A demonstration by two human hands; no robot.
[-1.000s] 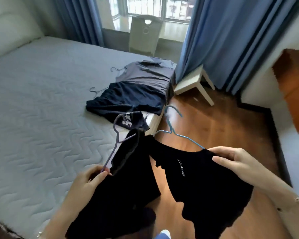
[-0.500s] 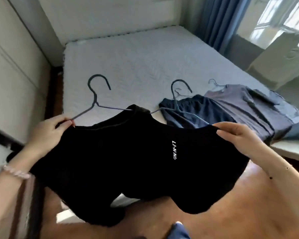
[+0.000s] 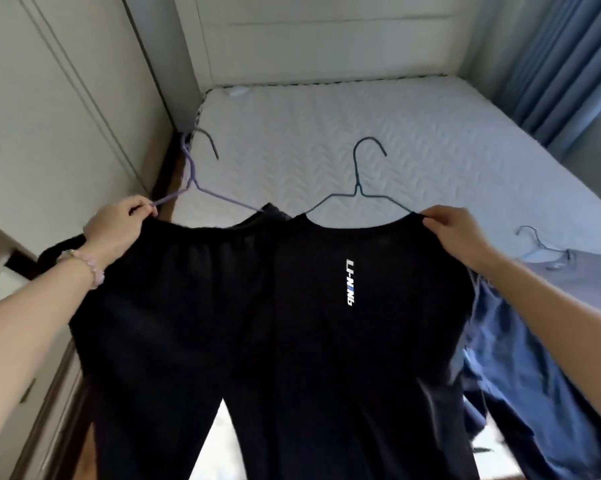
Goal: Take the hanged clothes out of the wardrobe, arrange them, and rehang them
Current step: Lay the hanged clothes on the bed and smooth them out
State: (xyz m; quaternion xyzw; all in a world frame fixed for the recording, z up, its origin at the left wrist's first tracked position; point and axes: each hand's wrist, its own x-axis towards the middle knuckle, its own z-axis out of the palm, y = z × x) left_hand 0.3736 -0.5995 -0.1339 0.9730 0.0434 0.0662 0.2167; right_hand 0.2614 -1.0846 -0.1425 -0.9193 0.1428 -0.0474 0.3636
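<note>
Two black garments hang side by side in front of me over the bed. My left hand (image 3: 119, 225) grips the shoulder of a black garment (image 3: 174, 306) and the end of its purple wire hanger (image 3: 191, 181). My right hand (image 3: 455, 233) grips the shoulder of a black T-shirt (image 3: 361, 358) with white lettering, which sits on a dark teal wire hanger (image 3: 359, 188). Both hooks point up and away from me. A blue-grey shirt (image 3: 534, 334) on its own hanger (image 3: 538, 240) lies on the bed at the right.
The white quilted mattress (image 3: 378, 133) fills the middle, with its headboard (image 3: 326, 36) behind. White wardrobe doors (image 3: 50, 116) stand at the left. Blue curtains (image 3: 569, 64) hang at the far right. Wooden floor shows along the wardrobe's foot.
My view has swung left from the window towards the headboard and wardrobe. Both hands have lifted the two black garments and spread them side by side.
</note>
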